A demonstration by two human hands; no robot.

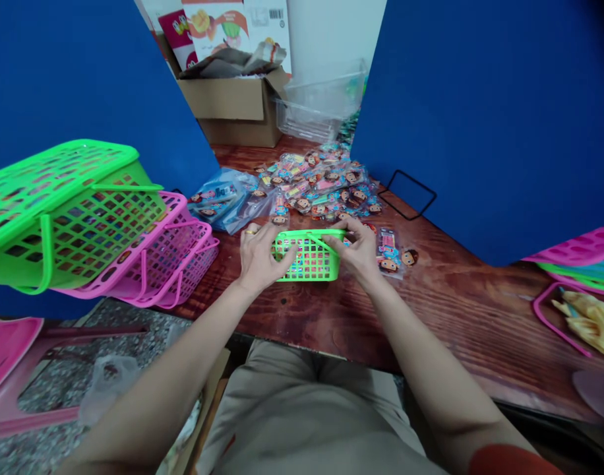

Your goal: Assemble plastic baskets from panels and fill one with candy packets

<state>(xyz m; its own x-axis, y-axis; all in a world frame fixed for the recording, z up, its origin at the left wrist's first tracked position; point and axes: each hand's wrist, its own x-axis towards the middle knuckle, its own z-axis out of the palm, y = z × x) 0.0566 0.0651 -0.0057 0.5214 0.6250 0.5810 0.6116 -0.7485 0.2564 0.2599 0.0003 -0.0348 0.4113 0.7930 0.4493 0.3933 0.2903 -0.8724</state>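
Large bright-green plastic lattice baskets [69, 218] piling against magenta plastic lattice baskets [176, 260] at far left, overhanging the reddish-brown wooden worktop [445, 310]. Left hand [257, 257] gripping one end of a small green plastic lattice basket [309, 260], colourful contents showing through its mesh; right hand [354, 249] gripping its other end. That basket sitting on the worktop, just in front of a large heap of cartoon-faced plastic packets [322, 188], most still lying loose outside it, with stray packets [388, 252] just beside the right hand.
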